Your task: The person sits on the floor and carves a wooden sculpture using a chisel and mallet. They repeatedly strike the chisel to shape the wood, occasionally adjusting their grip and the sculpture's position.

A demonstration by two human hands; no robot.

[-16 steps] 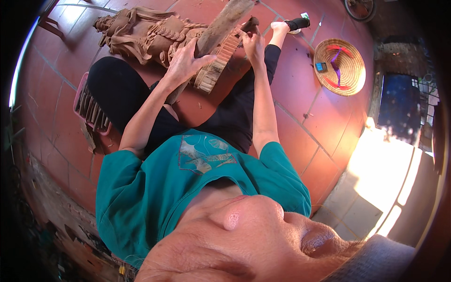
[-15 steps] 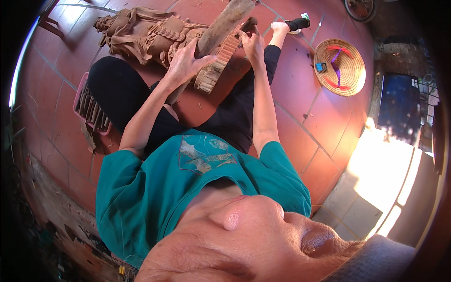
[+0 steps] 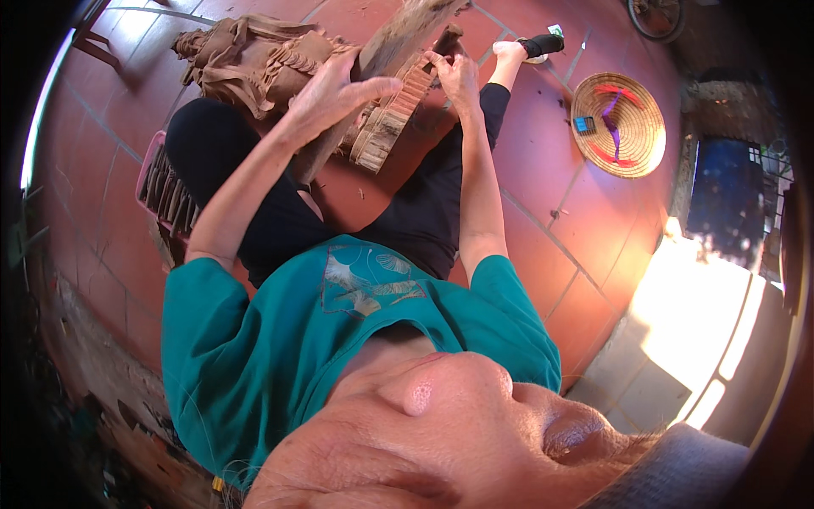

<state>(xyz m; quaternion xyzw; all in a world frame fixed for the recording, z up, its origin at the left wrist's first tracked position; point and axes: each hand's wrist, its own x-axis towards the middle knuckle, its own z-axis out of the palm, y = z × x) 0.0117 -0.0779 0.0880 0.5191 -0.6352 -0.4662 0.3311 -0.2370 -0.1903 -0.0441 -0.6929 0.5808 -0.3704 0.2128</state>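
A long, rough wooden plank [image 3: 403, 38] slants across the near end of a brown carved wooden statue [image 3: 263, 64], which lies on its side. My left hand [image 3: 326, 100] is closed round the plank's left edge, its thumb stretched across the front and its other fingers partly hidden behind. Beside the plank is a thick wooden block [image 3: 386, 127] with a row of ridges on its side. My right hand [image 3: 458, 83] is at the block's far end, fingertips pinched together near a dark wooden piece [image 3: 449, 36]; what they hold is hidden.
My legs in black trousers [image 3: 212, 153] spread round the work on the red tiled floor [image 3: 543, 229]. A pink basket [image 3: 157, 191] of carving tools stands by my left knee. To the right lies a woven conical hat [image 3: 640, 136] with a small blue box [image 3: 585, 125] in it.
My left hand and forearm have shifted a little left and up along the plank, and the plank has tilted slightly. My right hand stays nearly in place at the block's end.
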